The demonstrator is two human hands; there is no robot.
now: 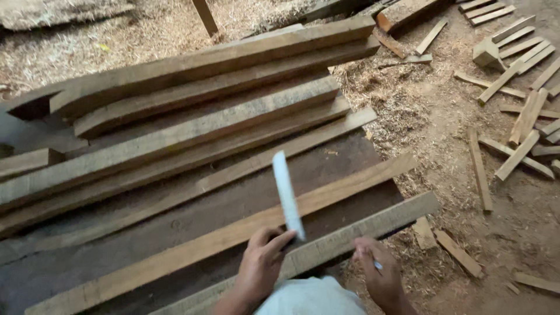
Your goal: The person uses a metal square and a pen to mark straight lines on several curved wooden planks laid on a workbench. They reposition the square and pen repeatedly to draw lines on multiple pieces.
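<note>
While left hand (261, 265) grips blurred ruler (287, 195), right hand (379, 274) pinches half-hidden pen (378, 265).

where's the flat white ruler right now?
Head view, lower centre: the ruler is pinched at its lower end by the left hand, angled up over the long light plank.

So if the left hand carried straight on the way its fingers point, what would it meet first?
Probably the pale flat ruler that the left hand already pinches at its lower end; beyond it, the light wooden plank running diagonally across the stack. Depth is unclear from this view.
</note>
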